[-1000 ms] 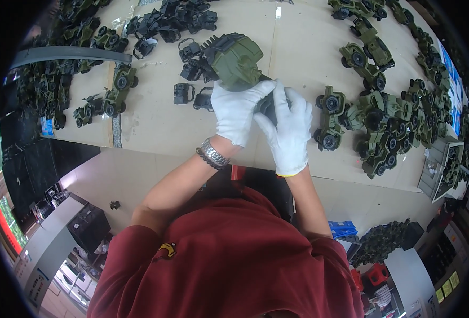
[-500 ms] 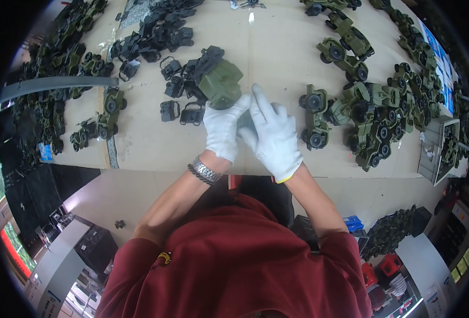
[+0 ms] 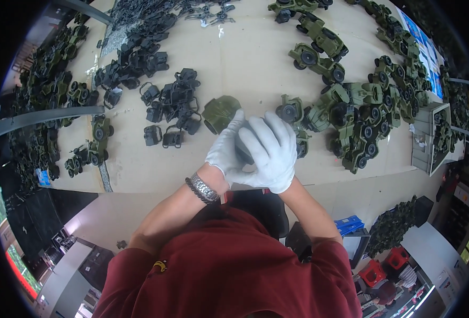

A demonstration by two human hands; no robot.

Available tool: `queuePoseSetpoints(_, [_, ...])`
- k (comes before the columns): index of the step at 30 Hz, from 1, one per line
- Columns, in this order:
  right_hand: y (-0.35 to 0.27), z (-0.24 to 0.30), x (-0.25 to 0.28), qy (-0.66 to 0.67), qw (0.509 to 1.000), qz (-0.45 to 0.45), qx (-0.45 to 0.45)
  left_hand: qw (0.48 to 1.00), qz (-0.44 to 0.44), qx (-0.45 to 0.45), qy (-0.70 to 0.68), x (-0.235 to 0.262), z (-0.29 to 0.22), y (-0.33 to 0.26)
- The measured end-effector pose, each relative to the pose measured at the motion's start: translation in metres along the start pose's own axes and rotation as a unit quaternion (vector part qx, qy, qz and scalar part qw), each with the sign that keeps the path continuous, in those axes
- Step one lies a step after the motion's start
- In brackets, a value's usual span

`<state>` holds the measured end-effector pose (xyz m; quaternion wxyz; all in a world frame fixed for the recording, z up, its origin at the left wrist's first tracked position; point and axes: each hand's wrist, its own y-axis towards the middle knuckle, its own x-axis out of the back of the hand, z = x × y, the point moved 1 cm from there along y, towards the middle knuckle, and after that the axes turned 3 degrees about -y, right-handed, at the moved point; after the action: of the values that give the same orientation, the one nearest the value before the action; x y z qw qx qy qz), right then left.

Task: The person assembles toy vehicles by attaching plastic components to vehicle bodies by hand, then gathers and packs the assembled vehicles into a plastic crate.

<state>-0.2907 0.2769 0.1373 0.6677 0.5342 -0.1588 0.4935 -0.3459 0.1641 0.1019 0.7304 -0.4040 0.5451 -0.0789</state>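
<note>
My left hand (image 3: 226, 150), in a white glove, grips an olive-green toy vehicle body (image 3: 220, 113) in front of my chest, above the near part of the table. My right hand (image 3: 270, 153), also gloved, curves over the body's near side with bent fingers against it. Between the two palms a darker part shows, mostly hidden by the gloves. Left of the hands lies a group of black moulded plastic parts (image 3: 173, 100). Just right of them stands a green toy jeep (image 3: 290, 109), partly covered by my right hand.
More toy jeeps (image 3: 359, 116) are heaped at the right, beside a grey bin (image 3: 428, 139). Black parts (image 3: 139, 55) are piled at the far left. A grey bar (image 3: 49, 119) crosses the left side, with further jeeps (image 3: 99, 139) near it.
The toy vehicle body has been turned and brought nearer to me. My right hand has moved from beside it to over it. The whole view has shifted slightly.
</note>
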Motion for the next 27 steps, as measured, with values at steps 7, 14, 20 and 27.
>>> queuePoseSetpoints(7, [0.0, -0.034, 0.028, 0.037, 0.989, 0.115, 0.085, 0.825, 0.071, 0.273, -0.491, 0.004, 0.018, 0.012])
queuePoseSetpoints(14, [0.012, -0.075, 0.032, 0.031, 0.993, 0.058, 0.097, 0.988, 0.01, 0.049, -0.143, -0.033, 0.032, 0.035])
queuePoseSetpoints(20, [0.031, -0.129, 0.045, -0.019, 0.997, 0.054, -0.049, 0.99, -0.108, -0.028, 0.081, -0.081, 0.001, 0.09])
queuePoseSetpoints(27, [0.019, -0.343, 0.02, -0.251, 0.899, 0.155, -0.324, 0.96, 0.031, -0.218, 0.171, -0.124, -0.145, 0.229])
